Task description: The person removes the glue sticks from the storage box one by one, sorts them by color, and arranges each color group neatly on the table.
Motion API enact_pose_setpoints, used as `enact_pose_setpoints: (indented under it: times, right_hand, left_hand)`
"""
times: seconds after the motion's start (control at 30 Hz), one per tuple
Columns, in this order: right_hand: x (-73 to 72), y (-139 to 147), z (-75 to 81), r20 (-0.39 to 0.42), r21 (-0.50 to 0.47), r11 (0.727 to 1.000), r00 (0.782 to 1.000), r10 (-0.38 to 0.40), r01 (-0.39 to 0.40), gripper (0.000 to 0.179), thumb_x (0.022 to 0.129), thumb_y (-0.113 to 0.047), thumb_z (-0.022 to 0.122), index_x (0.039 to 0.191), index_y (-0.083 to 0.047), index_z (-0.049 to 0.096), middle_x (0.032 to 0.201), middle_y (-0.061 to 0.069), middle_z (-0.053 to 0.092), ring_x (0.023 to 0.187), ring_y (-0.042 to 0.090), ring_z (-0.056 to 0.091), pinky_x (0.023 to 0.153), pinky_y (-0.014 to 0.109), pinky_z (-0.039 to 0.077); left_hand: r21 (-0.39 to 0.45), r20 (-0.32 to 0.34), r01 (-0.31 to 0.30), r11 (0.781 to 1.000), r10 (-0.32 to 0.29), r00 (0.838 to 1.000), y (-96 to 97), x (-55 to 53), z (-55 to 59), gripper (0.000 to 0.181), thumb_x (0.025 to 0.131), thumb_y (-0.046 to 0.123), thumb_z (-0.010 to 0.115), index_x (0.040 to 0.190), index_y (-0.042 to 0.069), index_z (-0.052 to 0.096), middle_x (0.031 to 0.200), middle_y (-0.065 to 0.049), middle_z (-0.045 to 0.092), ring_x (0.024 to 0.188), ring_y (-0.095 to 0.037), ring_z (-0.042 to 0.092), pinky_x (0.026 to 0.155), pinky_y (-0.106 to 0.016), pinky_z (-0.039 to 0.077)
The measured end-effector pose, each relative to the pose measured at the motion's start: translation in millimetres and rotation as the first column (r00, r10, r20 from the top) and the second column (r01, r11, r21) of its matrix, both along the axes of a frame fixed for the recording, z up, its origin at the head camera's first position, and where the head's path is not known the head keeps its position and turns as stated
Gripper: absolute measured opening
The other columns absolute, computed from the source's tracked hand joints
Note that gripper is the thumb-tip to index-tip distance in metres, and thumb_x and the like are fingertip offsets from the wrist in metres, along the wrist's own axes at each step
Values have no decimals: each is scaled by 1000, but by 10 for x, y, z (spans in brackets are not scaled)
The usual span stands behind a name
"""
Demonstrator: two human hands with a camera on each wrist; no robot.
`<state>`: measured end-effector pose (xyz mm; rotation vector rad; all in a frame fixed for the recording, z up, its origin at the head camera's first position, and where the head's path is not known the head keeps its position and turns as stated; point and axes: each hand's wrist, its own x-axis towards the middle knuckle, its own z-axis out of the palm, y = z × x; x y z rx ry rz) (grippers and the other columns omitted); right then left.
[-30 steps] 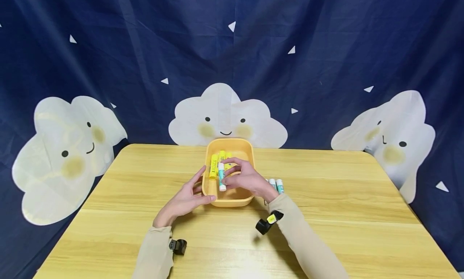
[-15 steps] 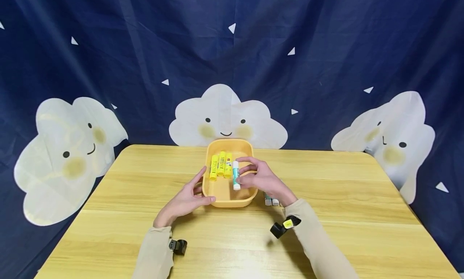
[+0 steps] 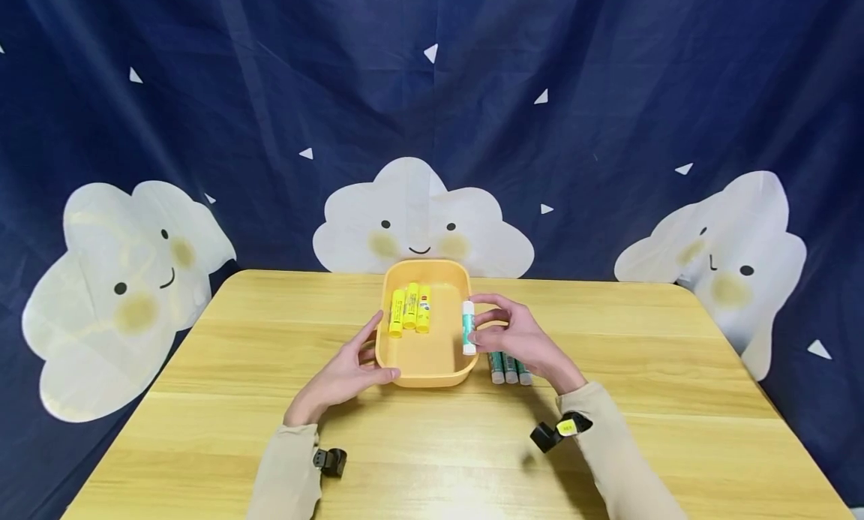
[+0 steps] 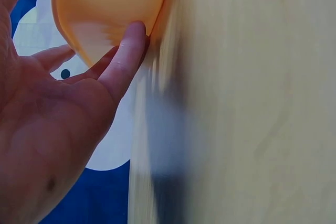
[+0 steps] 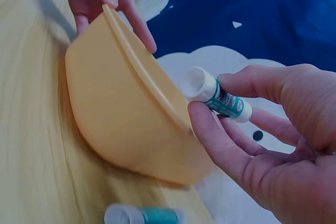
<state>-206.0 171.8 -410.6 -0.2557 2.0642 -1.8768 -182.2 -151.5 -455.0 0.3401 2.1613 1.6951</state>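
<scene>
A yellow-orange plastic bin point(image 3: 442, 379) stands on the table, with three yellow glue sticks point(image 3: 410, 306) lying side by side in its left part. My left hand point(image 3: 344, 374) holds the bin at its near left corner, thumb at the rim and fingers along the outer side. Between the thumb and fingertips of my right hand point(image 3: 523, 338) is a white and teal glue stick point(image 5: 226, 100), pinched above the bin's right rim. More teal glue sticks point(image 3: 511, 370) lie in a row just right of the bin, partly hidden by the right hand.
The wooden table point(image 3: 641, 400) spreads out on both sides of the bin. A dark blue curtain point(image 3: 594, 92) with white clouds hangs behind its back edge. Each sleeve carries a small black camera, the left one point(image 3: 331, 461) close above the table.
My right hand has carried the white and teal glue stick rightward, from over the bin's middle to its right rim. The yellow glue sticks are uncovered now. The left hand stays put.
</scene>
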Motion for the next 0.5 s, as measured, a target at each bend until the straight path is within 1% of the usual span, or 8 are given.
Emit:
enact_pose_setpoints:
  times: [0.07, 0.17, 0.3, 0.5]
  right_hand:
    - [11, 57, -12, 0, 10, 1000, 1000, -9, 9, 67, 89, -4, 75, 149, -11, 47, 114, 13, 59, 88, 21, 71, 90, 52, 61]
    - [29, 149, -28, -11, 29, 999, 1000, -21, 22, 68, 89, -4, 75, 151, -10, 46, 115, 15, 59, 88, 20, 71, 89, 51, 62]
    - [53, 271, -43, -26, 51, 998, 999, -33, 34, 68, 90, -5, 75, 151, -9, 45, 117, 16, 59, 88, 19, 72, 87, 47, 63]
    - [83, 441, -67, -27, 57, 997, 998, -57, 59, 71, 90, -5, 75, 153, -6, 42, 118, 16, 59, 88, 17, 72, 84, 39, 63]
  left_hand:
    - [3, 2, 0, 1000, 0, 1000, -3, -1, -3, 111, 86, 18, 83, 167, 25, 6, 164, -16, 31, 140, -37, 51, 105, -36, 55]
    - [10, -2, 8, 1000, -8, 1000, -6, -5, -7, 111, 87, 18, 83, 167, 25, 6, 164, -16, 31, 140, -37, 51, 106, -37, 54]
    - [13, 0, 13, 1000, -12, 1000, -5, -5, -7, 111, 87, 17, 83, 167, 26, 6, 164, -16, 30, 140, -37, 51, 106, -36, 55]
    - [18, 7, 16, 1000, -16, 1000, -9, -8, -13, 111, 87, 17, 83, 167, 26, 6, 164, -16, 29, 139, -37, 52, 105, -35, 55]
